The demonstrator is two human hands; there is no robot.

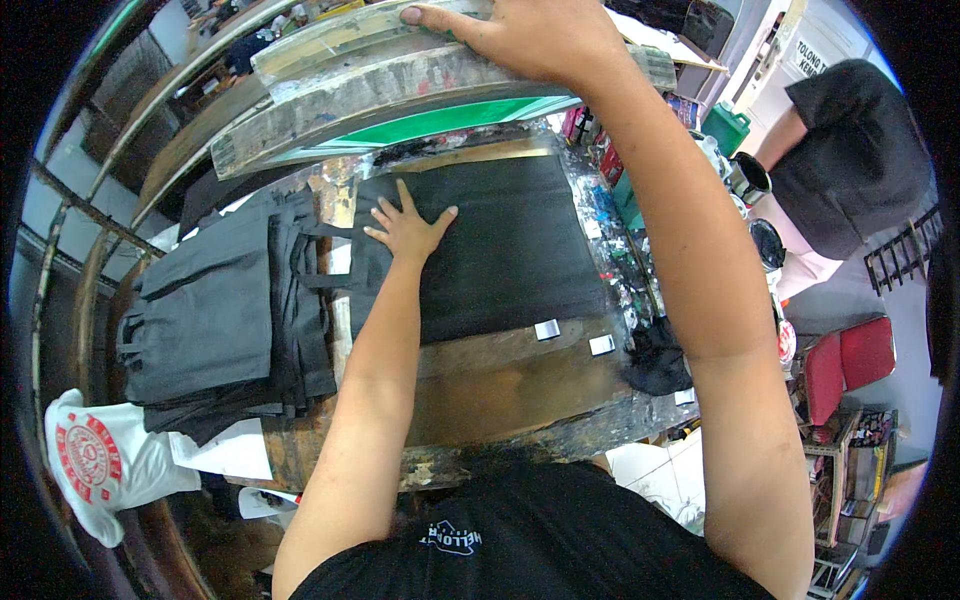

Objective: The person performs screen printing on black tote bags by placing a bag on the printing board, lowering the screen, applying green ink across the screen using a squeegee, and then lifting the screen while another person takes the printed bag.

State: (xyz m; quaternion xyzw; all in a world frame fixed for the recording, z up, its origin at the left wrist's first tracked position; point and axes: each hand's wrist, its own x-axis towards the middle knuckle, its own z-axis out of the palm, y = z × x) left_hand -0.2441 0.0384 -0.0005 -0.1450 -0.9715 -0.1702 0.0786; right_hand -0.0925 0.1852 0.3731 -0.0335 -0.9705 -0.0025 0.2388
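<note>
A black fabric bag (515, 245) lies flat on a brown board in front of me. My left hand (408, 232) rests on its left part, fingers spread. Above the bag's far edge, a paint-stained wooden screen-printing frame (390, 108) is tilted up, with a green and white panel (440, 125) along its underside. At its top, my right hand (550, 40) grips the frame's edge, thumb laid along the wood; the other fingers are cut off by the picture's edge. Left of the bag sits a pile of black fabric bags (205, 310) with handles.
Two small white tabs (601, 345) sit on the board. Paint pots (750, 180) and a green container (725, 128) stand along the right side. A person in a black top (850, 150) is at far right, above a red chair (850, 365). A white printed cloth (95, 455) hangs at left.
</note>
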